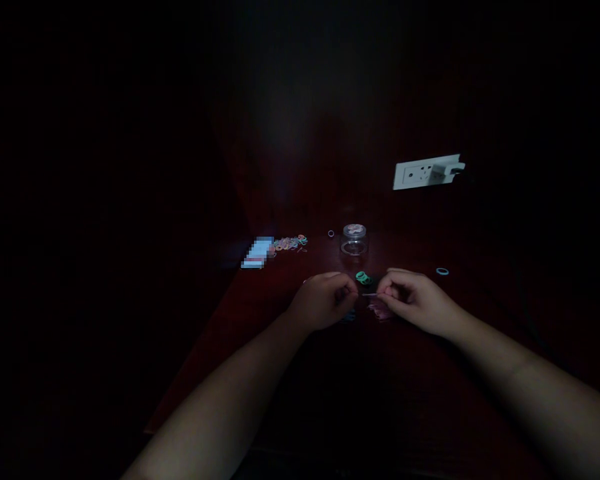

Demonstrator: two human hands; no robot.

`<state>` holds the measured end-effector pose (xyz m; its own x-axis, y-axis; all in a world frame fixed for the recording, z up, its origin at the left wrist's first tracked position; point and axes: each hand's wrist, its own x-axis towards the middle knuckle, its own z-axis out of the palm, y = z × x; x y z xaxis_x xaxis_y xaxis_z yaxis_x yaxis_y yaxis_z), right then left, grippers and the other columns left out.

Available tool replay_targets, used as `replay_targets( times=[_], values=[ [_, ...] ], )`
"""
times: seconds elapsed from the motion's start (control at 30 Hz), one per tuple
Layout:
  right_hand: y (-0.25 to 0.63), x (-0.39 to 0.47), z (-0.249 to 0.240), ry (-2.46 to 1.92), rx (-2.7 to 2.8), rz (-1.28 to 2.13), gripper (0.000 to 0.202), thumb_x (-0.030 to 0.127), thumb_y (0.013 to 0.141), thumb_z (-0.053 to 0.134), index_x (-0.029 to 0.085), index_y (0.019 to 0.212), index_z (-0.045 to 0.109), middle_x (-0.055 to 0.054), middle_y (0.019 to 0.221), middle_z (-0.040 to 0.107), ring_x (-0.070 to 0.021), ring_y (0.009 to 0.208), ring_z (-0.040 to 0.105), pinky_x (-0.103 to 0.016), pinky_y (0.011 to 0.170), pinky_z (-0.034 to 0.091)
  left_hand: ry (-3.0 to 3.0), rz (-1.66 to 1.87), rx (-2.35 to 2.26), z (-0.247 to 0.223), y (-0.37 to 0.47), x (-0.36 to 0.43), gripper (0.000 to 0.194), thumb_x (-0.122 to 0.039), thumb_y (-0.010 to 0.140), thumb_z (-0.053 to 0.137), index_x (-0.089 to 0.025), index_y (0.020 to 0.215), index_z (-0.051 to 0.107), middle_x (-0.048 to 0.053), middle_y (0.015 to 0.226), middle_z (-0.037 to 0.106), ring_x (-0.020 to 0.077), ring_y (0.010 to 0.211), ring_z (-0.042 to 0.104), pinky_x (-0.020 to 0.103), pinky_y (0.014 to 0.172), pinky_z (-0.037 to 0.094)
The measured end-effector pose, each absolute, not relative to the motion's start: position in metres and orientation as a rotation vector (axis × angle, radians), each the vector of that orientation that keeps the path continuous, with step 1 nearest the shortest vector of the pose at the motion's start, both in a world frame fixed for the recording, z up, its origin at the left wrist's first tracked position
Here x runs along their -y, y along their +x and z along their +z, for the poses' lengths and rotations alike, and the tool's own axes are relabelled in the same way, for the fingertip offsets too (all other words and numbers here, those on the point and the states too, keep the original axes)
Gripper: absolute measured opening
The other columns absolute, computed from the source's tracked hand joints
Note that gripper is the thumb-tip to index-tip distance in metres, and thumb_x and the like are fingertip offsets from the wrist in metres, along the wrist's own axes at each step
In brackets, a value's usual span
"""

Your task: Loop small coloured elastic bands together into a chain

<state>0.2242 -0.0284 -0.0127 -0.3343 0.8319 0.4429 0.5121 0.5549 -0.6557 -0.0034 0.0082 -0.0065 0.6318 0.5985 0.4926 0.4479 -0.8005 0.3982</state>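
In the dim middle of the view, my right hand [417,299] is closed in a pinch on a thin pale hair tie [369,294]. Facing it, my left hand [325,299] also has its thumb and finger pinched together, close to the band's left end. Whether those fingertips grip it is too dark to tell. Just behind the fingertips lies a small pile of green hair ties [363,278]. Pink hair ties [379,309] lie below the right fingertips, and blue ones [349,315] are partly hidden by the left hand.
A clear lidded jar [354,241] stands behind the hands. Farther left are a heap of mixed hair ties [287,245] and a lit phone [258,253]. One blue hair tie [443,271] lies right on the dark red table [240,333]. A socket panel [425,172] is on the wall.
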Motion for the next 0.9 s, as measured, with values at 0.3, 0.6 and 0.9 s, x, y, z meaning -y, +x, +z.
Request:
replay_targets(
  times=[0.3,0.6,0.9],
  values=[
    [0.225,0.029,-0.012,-1.092,2.025,0.551,0.013,0.027,0.087,0.060,0.018,0.077,0.061,-0.002,0.069,0.058,-0.0141,0.061,0.054,-0.026,0.056,0.043,2.612,0.903,-0.847,-0.005,0.001,-0.004,0.013,-0.033,0.086,0.061,-0.023,0.093,0.066,-0.001,0.087,0.066,0.0115,0.071,0.058,0.025,0.066,0.045],
    [0.230,0.028,-0.006,-1.113,2.069,0.383,0.009,0.022,0.081,0.062,0.019,0.073,0.062,-0.002,0.070,0.057,-0.0147,0.063,0.053,-0.026,0.058,0.042,2.624,0.928,-0.846,-0.006,-0.003,-0.007,0.010,-0.026,0.087,0.057,-0.021,0.086,0.065,0.000,0.082,0.064,0.0105,0.068,0.057,0.024,0.064,0.044],
    [0.244,0.018,-0.012,-1.275,2.191,0.333,0.007,0.018,0.079,0.058,0.020,0.074,0.062,0.000,0.069,0.059,-0.0146,0.063,0.055,-0.027,0.061,0.042,2.627,0.974,-0.819,-0.006,-0.004,-0.011,0.009,-0.023,0.087,0.057,-0.019,0.086,0.064,0.000,0.079,0.063,0.0098,0.067,0.056,0.024,0.063,0.044]
  ],
)
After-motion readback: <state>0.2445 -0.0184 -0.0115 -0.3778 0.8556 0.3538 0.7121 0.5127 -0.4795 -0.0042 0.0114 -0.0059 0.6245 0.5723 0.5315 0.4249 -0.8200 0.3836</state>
